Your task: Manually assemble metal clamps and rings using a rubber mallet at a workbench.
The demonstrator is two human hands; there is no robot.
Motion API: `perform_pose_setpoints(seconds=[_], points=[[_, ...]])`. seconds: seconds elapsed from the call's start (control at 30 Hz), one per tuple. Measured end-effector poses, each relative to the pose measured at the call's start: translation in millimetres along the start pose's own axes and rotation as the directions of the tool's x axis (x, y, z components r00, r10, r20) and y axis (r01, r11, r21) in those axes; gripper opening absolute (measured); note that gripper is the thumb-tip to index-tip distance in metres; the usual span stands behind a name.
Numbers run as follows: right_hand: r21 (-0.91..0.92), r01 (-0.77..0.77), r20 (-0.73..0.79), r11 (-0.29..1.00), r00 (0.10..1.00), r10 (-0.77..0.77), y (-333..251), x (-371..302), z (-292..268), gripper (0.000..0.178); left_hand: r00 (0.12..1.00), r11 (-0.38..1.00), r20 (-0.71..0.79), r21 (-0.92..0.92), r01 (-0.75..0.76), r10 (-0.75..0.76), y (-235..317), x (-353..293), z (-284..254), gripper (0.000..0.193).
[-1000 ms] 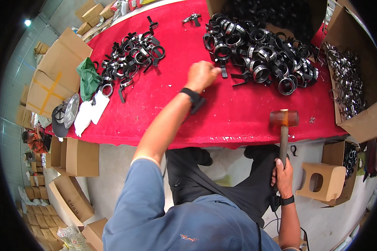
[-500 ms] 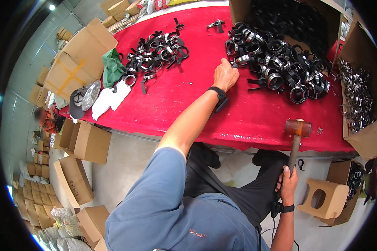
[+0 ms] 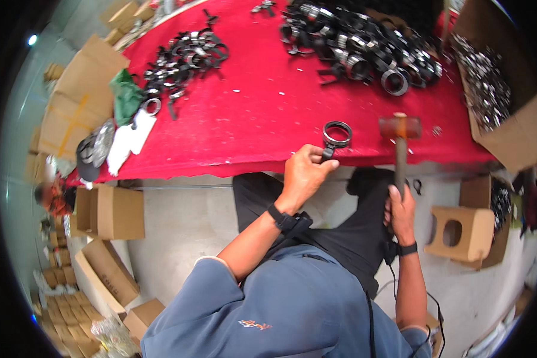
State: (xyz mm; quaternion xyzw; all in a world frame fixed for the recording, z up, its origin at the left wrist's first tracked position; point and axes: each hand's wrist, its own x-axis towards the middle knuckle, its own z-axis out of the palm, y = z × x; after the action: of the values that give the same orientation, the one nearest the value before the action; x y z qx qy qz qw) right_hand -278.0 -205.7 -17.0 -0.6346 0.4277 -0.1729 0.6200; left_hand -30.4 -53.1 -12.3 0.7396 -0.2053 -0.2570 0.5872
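Observation:
Near the front edge of the red-covered table, my left hand pinches the black tail of a ring clamp. Its round band, black with a shiny metal rim, points away from me. My right hand is wrapped round the wooden handle of a mallet, whose brownish head is raised at the table's front edge. Beyond my hands lies a large heap of similar clamps at the far right. A smaller pile of clamps lies at the far left.
At the right stands an open carton of shiny metal pieces. A green bag, white paper and a dark cap lie at the table's left end. Below are open cartons on the left and a tan plastic stool on the right.
My left hand has come back from the large heap towards me, bringing one ring clamp. My right hand still holds the mallet. The view has shifted.

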Motion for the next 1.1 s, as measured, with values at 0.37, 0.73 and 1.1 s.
perform_pose_setpoints(seconds=[0.37, 0.73, 1.1], points=[[-0.084, 0.136, 0.007, 0.987, 0.991, -0.136, 20.1, -52.4, -11.6, 0.054, 0.939, 0.98, 0.319, -0.106, 0.172, -0.13, -41.1, -12.7, 73.7, 0.028], [-0.276, 0.141, -0.134, 0.951, 0.974, -0.183, -4.6, -64.9, -18.5, 0.06, 0.972, 0.992, 0.203, -0.066, -0.104, 0.116, -35.9, -13.8, 99.6, 0.033], [-0.599, 0.102, -0.074, 0.794, 0.981, -0.181, 3.4, -49.0, -7.6, 0.045, 0.97, 0.986, 0.179, -0.058, -0.156, 0.164, -27.9, -5.9, 96.6, 0.033]])
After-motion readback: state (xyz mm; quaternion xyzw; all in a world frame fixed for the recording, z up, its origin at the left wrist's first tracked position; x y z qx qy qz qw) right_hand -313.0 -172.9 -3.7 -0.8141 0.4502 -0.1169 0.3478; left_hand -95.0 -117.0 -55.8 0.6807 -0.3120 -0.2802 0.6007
